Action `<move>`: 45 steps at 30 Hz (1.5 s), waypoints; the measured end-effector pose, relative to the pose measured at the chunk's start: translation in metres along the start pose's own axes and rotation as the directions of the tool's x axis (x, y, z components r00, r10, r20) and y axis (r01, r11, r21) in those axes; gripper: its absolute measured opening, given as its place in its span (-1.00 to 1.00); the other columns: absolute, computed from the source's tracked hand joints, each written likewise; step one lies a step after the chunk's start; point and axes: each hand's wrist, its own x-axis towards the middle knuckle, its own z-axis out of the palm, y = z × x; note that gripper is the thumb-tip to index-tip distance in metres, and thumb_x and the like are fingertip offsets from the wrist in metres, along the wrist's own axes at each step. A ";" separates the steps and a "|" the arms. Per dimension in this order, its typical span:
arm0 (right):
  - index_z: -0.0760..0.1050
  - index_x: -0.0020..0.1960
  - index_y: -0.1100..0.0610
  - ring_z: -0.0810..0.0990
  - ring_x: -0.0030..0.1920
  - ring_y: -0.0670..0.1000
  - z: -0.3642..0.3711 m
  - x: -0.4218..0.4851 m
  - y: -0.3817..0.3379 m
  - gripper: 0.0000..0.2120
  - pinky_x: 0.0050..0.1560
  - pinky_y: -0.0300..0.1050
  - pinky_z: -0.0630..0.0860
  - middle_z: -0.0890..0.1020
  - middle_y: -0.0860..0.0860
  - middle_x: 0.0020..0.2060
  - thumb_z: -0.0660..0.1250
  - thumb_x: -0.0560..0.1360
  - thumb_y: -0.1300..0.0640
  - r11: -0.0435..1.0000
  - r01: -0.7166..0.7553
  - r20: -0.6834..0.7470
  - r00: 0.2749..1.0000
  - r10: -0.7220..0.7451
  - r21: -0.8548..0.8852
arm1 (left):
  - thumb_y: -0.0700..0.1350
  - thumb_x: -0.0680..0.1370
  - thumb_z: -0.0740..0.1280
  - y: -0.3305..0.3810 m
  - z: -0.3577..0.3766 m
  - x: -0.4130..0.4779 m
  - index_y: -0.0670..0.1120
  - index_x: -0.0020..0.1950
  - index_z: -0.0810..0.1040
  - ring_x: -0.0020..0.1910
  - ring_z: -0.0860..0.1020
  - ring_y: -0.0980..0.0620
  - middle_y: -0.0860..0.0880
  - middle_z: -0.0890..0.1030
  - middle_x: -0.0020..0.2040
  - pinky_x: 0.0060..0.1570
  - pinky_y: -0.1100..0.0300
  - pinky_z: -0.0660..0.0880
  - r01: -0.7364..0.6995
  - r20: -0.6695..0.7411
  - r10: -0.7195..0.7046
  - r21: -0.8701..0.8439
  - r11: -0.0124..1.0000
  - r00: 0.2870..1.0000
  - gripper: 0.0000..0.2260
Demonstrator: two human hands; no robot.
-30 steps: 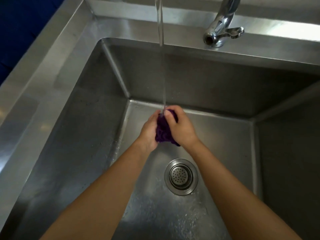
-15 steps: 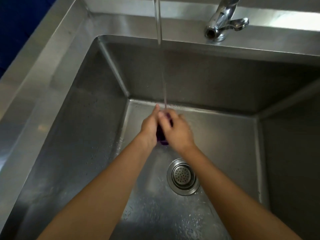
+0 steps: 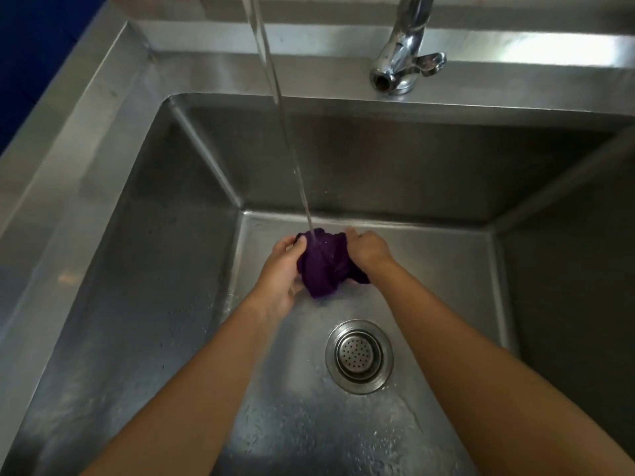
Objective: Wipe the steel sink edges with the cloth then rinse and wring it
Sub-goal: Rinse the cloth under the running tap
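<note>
Holding the purple cloth (image 3: 324,266) bunched between the left grip (image 3: 281,269) and the right grip (image 3: 369,250), both closed on it, fingers curled into the fabric from opposite ends. Held low in the basin, apparently clear of the basin floor (image 3: 446,269), with the top of the wad turned up between the two grips. Probably held so to catch the water stream (image 3: 275,97), landing on the cloth just inside the left grip's fingertips, and to keep splashes within the steel walls. Judged as the rinse step, with wringing not yet done.

Nearer the body than the grips and a little toward the right one: the drain strainer (image 3: 359,357), uncovered, so free run-off. Just beyond the grips: the back wall (image 3: 378,159), leaving little room to push forward. To either side of the grips: open wet steel, enough for pulling the ends apart or counter-twisting. Well above and right of the right grip: the faucet (image 3: 400,60) on the back ledge of the sink (image 3: 103,115); source of the stream out of view. For wringing, better shifted sideways out of the stream, low over the drain strainer.
</note>
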 end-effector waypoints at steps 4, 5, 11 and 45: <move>0.51 0.18 0.22 0.54 0.14 0.10 -0.007 -0.033 -0.012 -0.74 0.16 -0.12 0.42 0.58 0.15 0.14 0.19 0.58 0.13 0.941 0.274 -0.013 0.961 -0.277 0.199 | 0.18 0.55 0.14 -0.005 -0.011 -0.004 0.00 0.14 0.55 0.09 0.56 -0.20 -0.11 0.62 0.08 0.06 -0.26 0.47 0.301 0.217 -0.258 -0.197 0.933 0.941 -0.65; 0.52 0.16 0.21 0.55 0.08 0.06 -0.008 -0.041 -0.015 -0.78 0.12 -0.16 0.44 0.60 0.12 0.08 0.21 0.56 0.20 0.905 0.328 0.037 0.936 -0.351 0.270 | 0.26 0.52 0.11 -0.007 -0.014 -0.004 -0.01 0.17 0.56 0.12 0.56 -0.23 -0.14 0.62 0.13 0.07 -0.31 0.45 0.350 0.267 -0.288 -0.224 0.909 0.920 -0.54; 0.58 0.03 0.11 0.52 -0.06 -0.11 -0.018 -0.058 -0.020 -0.66 -0.11 -0.46 0.41 0.59 -0.01 -0.04 0.20 0.40 0.42 0.871 0.360 0.238 0.862 -0.448 0.336 | 0.05 0.50 0.11 0.021 -0.024 0.006 -0.08 -0.04 0.56 -0.10 0.60 -0.08 -0.11 0.63 -0.09 -0.03 0.04 0.53 0.337 0.251 -0.281 -0.219 0.916 0.926 -0.70; 0.56 -0.04 0.14 0.59 -0.03 0.22 0.038 -0.020 -0.028 -0.61 -0.16 -0.08 0.39 0.65 0.17 -0.07 0.03 0.59 -0.05 0.966 0.230 -0.176 0.953 -0.248 -0.115 | 0.01 0.57 0.19 -0.006 0.008 0.005 -0.09 -0.28 0.50 -0.51 0.51 0.00 -0.08 0.53 -0.43 -0.55 0.27 0.36 0.110 -0.167 -0.086 0.142 0.984 0.982 -0.72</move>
